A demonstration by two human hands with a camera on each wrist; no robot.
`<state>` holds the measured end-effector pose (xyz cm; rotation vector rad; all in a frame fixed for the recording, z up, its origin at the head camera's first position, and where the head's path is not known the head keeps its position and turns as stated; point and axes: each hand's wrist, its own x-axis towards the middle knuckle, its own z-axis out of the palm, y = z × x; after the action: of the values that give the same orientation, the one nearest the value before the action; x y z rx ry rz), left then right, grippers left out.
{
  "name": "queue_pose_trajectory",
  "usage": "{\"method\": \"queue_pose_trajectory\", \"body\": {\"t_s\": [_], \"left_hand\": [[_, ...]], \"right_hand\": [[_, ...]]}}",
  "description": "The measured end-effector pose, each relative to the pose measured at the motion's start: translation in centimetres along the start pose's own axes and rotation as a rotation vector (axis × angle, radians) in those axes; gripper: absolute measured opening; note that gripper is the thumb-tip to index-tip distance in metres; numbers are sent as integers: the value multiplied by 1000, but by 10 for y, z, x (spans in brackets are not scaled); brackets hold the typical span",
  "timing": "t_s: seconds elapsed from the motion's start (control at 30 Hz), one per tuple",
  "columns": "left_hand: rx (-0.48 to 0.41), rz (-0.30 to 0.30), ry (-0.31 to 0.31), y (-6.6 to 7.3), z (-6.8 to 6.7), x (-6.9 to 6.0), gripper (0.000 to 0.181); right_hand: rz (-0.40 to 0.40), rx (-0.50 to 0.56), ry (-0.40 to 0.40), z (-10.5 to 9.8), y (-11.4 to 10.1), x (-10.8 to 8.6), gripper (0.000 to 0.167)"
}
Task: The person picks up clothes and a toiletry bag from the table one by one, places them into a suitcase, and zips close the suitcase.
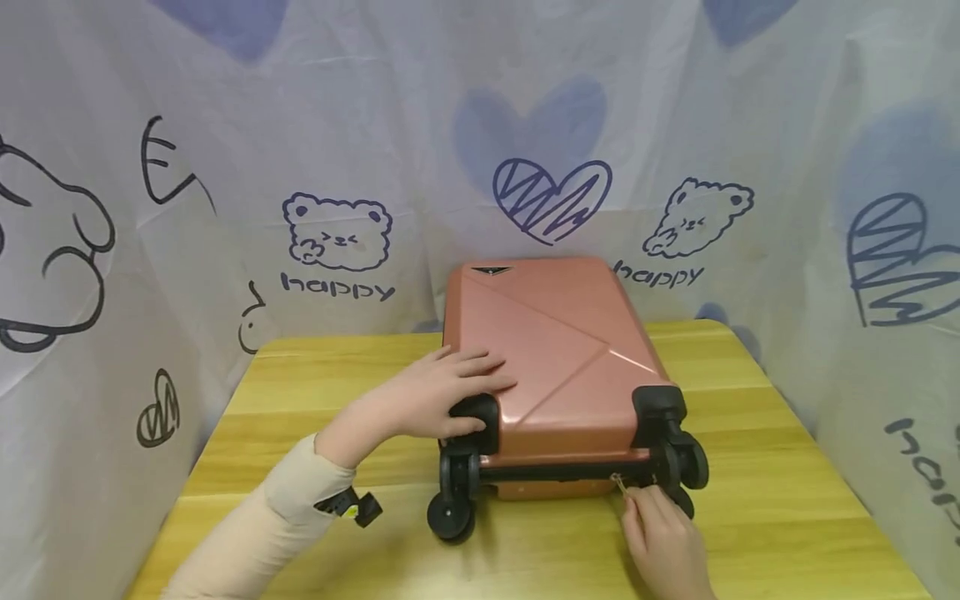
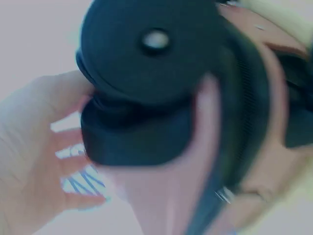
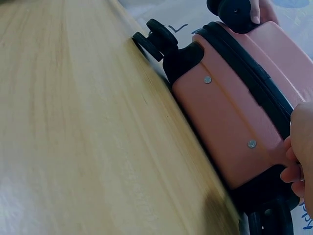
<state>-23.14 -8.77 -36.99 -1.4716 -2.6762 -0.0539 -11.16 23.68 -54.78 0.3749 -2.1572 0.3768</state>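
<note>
A pink hard-shell suitcase (image 1: 555, 350) lies flat on the table with its wheeled end toward me. My left hand (image 1: 442, 392) rests on its near left corner, fingers spread over the shell and the black corner guard. In the left wrist view, that hand stands beside a black wheel (image 2: 146, 54). My right hand (image 1: 663, 533) pinches a small metal zipper pull (image 1: 618, 483) at the right part of the near end. The black zipper band (image 3: 254, 81) runs along this end in the right wrist view, where the fingers partly hide it.
The yellow wood-grain table (image 1: 750, 483) extends on both sides of the suitcase. Black double wheels (image 1: 450, 515) jut out at its near corners. White curtains (image 1: 420, 125) with blue hearts and drawn bears hang behind and at the sides. A small black device (image 1: 352, 506) is strapped to the left wrist.
</note>
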Motion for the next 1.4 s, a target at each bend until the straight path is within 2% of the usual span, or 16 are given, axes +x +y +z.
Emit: {"method": "queue_pose_trajectory", "body": {"t_s": [0.07, 0.13, 0.23, 0.37, 0.47, 0.63, 0.73, 0.9, 1.07, 1.27, 1.33, 1.4], "left_hand": [[-29, 49, 72, -4, 6, -15, 59], [-38, 88, 132, -7, 12, -27, 62], [36, 125, 203, -9, 22, -36, 71], [191, 180, 310, -12, 38, -36, 83], [259, 228, 381, -18, 45, -31, 90], [257, 317, 463, -25, 49, -26, 86], [236, 346, 487, -26, 50, -25, 81], [243, 359, 501, -27, 48, -20, 80], [243, 363, 492, -26, 47, -22, 80], [260, 376, 506, -21, 44, -25, 79], [272, 380, 508, -19, 43, -23, 80], [275, 380, 509, -17, 43, -21, 80]], "right_hand": [[-5, 10, 9, 1, -1, -2, 24], [-14, 20, 17, 2, 0, -2, 28], [-17, 40, 21, 2, -1, -2, 32], [-11, 65, 5, 2, -3, 0, 30], [-24, 80, 3, 3, -5, 2, 29], [-34, 99, -20, 4, -4, 4, 29], [-40, 99, -36, 3, -2, 3, 27], [-39, 96, -87, 0, 1, 2, 12], [-64, 121, -116, -2, 1, 3, 13], [-232, 235, -93, 7, -13, 15, 42], [-305, 251, -95, 12, -23, 21, 39], [-340, 245, -97, 16, -33, 26, 36]]}}
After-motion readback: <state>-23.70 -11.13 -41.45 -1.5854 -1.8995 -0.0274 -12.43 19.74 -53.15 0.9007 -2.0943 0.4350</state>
